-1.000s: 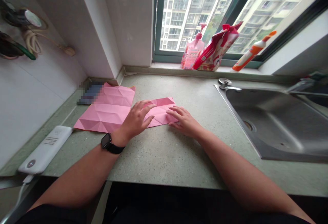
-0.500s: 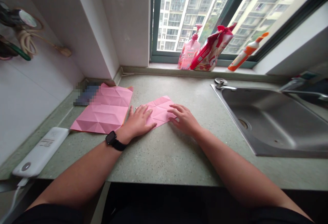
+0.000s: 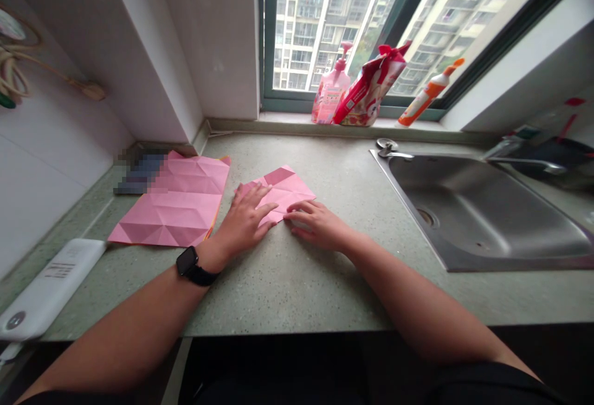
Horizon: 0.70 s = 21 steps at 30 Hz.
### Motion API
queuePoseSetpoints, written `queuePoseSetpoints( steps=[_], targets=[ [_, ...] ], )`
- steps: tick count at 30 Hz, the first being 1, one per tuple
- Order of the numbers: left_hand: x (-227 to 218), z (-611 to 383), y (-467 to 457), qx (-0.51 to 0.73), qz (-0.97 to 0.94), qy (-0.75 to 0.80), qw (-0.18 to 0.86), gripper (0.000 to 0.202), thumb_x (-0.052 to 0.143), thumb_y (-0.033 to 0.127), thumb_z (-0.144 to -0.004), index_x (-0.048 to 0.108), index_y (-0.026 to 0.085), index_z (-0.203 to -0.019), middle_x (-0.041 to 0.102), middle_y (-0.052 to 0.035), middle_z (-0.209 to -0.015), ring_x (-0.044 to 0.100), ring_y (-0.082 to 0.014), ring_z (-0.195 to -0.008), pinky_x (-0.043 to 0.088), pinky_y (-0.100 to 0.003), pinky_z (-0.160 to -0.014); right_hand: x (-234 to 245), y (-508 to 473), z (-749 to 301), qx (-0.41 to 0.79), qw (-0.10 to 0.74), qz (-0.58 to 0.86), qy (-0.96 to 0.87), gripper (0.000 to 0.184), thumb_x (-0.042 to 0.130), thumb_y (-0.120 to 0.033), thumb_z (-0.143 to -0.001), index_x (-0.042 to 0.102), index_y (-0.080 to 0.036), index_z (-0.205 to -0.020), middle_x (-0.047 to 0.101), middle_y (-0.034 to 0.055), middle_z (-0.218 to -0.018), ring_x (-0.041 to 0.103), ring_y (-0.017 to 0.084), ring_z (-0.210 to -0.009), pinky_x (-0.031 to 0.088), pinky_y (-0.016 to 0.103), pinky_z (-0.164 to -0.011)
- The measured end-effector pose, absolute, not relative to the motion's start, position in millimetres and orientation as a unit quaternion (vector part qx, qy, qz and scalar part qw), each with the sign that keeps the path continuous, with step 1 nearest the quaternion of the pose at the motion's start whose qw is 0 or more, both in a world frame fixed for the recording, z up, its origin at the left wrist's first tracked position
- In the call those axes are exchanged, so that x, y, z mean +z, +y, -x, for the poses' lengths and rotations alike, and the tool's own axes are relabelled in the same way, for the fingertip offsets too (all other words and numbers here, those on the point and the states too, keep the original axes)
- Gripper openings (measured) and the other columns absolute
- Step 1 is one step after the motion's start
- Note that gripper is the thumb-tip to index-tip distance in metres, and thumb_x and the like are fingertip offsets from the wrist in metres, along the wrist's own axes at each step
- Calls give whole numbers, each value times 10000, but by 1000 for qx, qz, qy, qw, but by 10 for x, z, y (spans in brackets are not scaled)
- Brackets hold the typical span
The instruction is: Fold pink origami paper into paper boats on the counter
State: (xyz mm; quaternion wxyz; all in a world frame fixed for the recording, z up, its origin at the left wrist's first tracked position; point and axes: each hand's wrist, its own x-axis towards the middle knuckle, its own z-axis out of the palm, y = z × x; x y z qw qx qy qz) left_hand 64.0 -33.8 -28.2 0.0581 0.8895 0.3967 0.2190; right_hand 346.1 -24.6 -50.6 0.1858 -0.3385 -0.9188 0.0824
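A folded pink paper [image 3: 285,187] with several creases lies on the counter between my hands. Across its left part rests my left hand [image 3: 245,216], fingers spread, with a black watch [image 3: 187,261] on the wrist. At the paper's near right edge, my right hand [image 3: 318,225] has its fingers bent and closed on the rim; part of the grip is hidden. Left of my left hand lies a larger creased pink sheet [image 3: 179,198] with an orange-yellow edge showing beneath it.
A white power bank [image 3: 46,287] with a cable lies at the left, near a pixelated dark object [image 3: 142,173]. The steel sink [image 3: 492,207] is set into the counter [image 3: 297,294] at right. A pink pump bottle [image 3: 330,96], red bag [image 3: 371,89] and orange-white bottle [image 3: 429,96] line the sill.
My right hand has moved from the paper's right side to its near edge. The folded paper has turned slightly, with more of it uncovered. The view has shifted slightly right.
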Motion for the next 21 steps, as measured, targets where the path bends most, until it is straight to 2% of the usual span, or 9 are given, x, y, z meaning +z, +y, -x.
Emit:
queuePoseSetpoints(
  steps=[3, 5, 7, 21],
  targets=[
    [-296, -632, -346, 201, -917, 320, 130, 377, 636, 294, -1075, 710, 226, -1439, 633, -155, -1574, 578, -321, -1481, 460, -559, -1281, -495, -262, -3460, 81, 183, 342, -918, 355, 733, -280, -1014, 749, -286, -1368, 740, 116, -1387, 690, 294, -1267, 575, 511, -1085],
    [-304, -640, -352, 189, -920, 303, 159, 376, 651, 314, -1074, 709, 221, -1434, 690, -146, -1486, 643, -305, -1383, 527, -513, -1219, -485, -272, -3461, 82, 182, 342, -918, 355, 729, -282, -1020, 748, -278, -1374, 745, 114, -1378, 691, 295, -1265, 577, 509, -1082],
    [-301, -652, -358, 182, -919, 306, 168, 360, 650, 328, -1080, 719, 219, -1416, 702, -143, -1457, 656, -307, -1351, 534, -517, -1205, -480, -272, -3467, 86, 183, 339, -919, 347, 721, -281, -1031, 751, -273, -1376, 746, 116, -1382, 691, 291, -1269, 578, 504, -1084],
    [-260, -644, -386, 154, -915, 327, 177, 376, 632, 351, -1087, 716, 234, -1434, 650, -134, -1533, 590, -303, -1437, 481, -494, -1252, -462, -119, -3684, 88, 182, 379, -903, 274, 693, -265, -1064, 830, -359, -1282, 780, 62, -1326, 719, 258, -1205, 597, 481, -1081]
  ],
)
